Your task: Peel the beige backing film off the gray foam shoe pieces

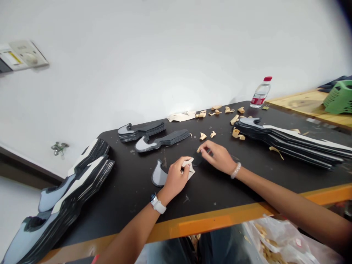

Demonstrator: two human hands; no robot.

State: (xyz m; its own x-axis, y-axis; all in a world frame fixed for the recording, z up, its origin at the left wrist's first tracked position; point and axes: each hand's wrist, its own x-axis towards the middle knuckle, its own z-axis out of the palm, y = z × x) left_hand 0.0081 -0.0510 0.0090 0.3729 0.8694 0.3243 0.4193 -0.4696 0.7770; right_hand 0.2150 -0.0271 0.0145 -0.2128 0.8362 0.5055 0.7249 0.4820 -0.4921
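Observation:
A flat, curved black-and-grey cut piece (158, 175), like a shoe-upper part, lies on the black tabletop. My left hand (176, 174) covers its middle, with fingers and thumb closed on it. A cream, paper-like piece (190, 171) shows beside and under those fingers. To the right, just above the dark far end of the cut piece, my right hand (217, 157) has its fingers curled, with thumb and index finger close together. Whether something small sits at its fingertips is too unclear to see.
Stacks of similar pieces lie at left (79, 183), at the back (162, 141) and at right (291, 141). Curled cream scraps (202, 136) are scattered behind my hands. A water bottle (260, 94) and a green basket (339, 97) stand at right. A plastic bag of scraps (286, 238) sits below the table edge.

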